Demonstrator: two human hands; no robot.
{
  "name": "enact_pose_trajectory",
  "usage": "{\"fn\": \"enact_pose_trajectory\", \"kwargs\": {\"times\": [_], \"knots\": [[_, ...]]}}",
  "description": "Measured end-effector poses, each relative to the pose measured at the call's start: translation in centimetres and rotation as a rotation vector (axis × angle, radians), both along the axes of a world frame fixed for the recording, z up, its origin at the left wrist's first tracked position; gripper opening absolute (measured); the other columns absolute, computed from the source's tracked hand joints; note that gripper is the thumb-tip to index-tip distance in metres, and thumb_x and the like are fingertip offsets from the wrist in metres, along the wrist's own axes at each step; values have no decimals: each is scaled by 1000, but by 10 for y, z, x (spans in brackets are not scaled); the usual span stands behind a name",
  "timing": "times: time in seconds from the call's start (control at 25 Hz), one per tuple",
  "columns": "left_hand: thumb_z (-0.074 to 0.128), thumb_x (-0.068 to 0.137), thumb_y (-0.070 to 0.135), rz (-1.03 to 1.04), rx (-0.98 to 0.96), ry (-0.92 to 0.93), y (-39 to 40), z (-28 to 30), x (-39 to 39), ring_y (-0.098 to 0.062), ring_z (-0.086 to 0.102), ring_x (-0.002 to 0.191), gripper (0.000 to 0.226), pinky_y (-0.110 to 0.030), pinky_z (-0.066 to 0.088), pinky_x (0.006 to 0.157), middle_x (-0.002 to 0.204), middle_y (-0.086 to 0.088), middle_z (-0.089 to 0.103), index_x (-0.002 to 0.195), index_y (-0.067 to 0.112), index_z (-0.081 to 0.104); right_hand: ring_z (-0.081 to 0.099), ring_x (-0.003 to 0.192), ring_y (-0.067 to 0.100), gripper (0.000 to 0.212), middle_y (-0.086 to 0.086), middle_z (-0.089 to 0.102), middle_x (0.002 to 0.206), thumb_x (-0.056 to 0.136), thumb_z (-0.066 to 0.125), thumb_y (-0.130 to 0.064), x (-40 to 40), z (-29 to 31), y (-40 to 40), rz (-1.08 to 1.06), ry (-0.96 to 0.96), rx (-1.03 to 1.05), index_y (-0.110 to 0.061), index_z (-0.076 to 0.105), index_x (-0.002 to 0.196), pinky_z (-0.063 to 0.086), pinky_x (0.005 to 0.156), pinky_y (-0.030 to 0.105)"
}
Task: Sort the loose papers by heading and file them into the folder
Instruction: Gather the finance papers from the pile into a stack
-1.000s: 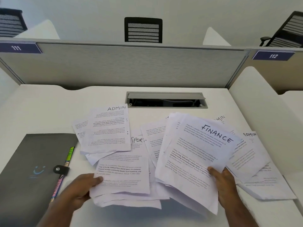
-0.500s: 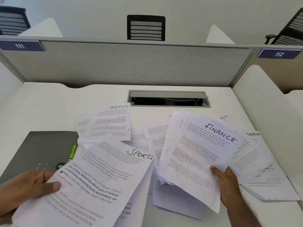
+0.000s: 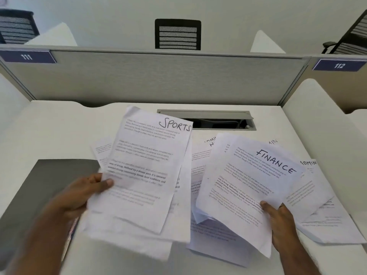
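the white surface (image 3: 59,126) carries everything, and the grey cable slot (image 3: 206,120) set into its far middle serves as the landmark. behind the slot stands a grey partition (image 3: 158,78) with a number plate marked 111 (image 3: 26,56) at its left end, and a plate marked 112 (image 3: 339,65) on the panel to its right; a black chair (image 3: 177,34) shows beyond the partition, behind the slot.

nearer than the slot and well to its left lies the dark grey folder (image 3: 49,175), flat and closed, its near part hidden by the left forearm. directly in front of the slot the loose papers (image 3: 200,161) spread in an overlapping heap, some headed admin, reaching out to the right of the slot.

the sports sheet (image 3: 151,165) is raised above the heap, its top right corner just overlapping the slot's left end; it is blurred, so whether one or more sheets hang behind it is hard to tell. the finance stack (image 3: 248,187) sits nearer than the slot and to its right, tilted, lifted off the heap.

the left hand (image 3: 83,193) pinches the sports sheet at its left edge, thumb on top. the right hand (image 3: 282,221) pinches the finance stack at its lower right corner, thumb pressed on the top sheet, fingers beneath.
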State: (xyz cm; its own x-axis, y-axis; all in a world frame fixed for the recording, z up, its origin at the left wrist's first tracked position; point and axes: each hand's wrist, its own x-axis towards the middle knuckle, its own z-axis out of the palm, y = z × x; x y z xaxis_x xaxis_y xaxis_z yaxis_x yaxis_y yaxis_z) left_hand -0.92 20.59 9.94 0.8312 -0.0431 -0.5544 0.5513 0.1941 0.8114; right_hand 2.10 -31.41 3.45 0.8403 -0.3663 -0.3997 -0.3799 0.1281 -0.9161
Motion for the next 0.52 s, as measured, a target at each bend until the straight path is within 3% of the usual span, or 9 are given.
{"fn": "enact_pose_trajectory", "kwargs": {"times": [0.12,0.28,0.4,0.52], "knots": [[59,94,6,141,213,31,-46,-38,22,-29,70,84,17,-37,59,74,111,-23,71,105,-2,69,65,97,23,40,1,65,117,90,64,0,1,3,-1,-15,-13,11,-21,56,122,50,93,49],[61,95,5,120,499,21,-74,-81,36,-27,63,90,12,-31,49,69,103,-17,72,90,4,73,66,98,24,38,0,68,112,89,62,3,-1,3,-5,-39,-23,16,-20,59,120,51,90,44],[56,96,8,109,798,-15,-77,-94,42,-32,61,108,20,-39,47,90,118,-18,68,105,-1,72,65,102,31,36,5,68,117,90,61,2,-1,-1,-10,-46,-11,3,-18,59,120,52,91,47],[54,96,8,256,821,-38,-64,-94,41,-33,60,111,22,-41,47,94,123,-18,66,108,1,70,65,103,33,35,7,67,120,91,61,1,-1,-4,-13,-47,0,1,-19,59,120,53,90,49]]}}
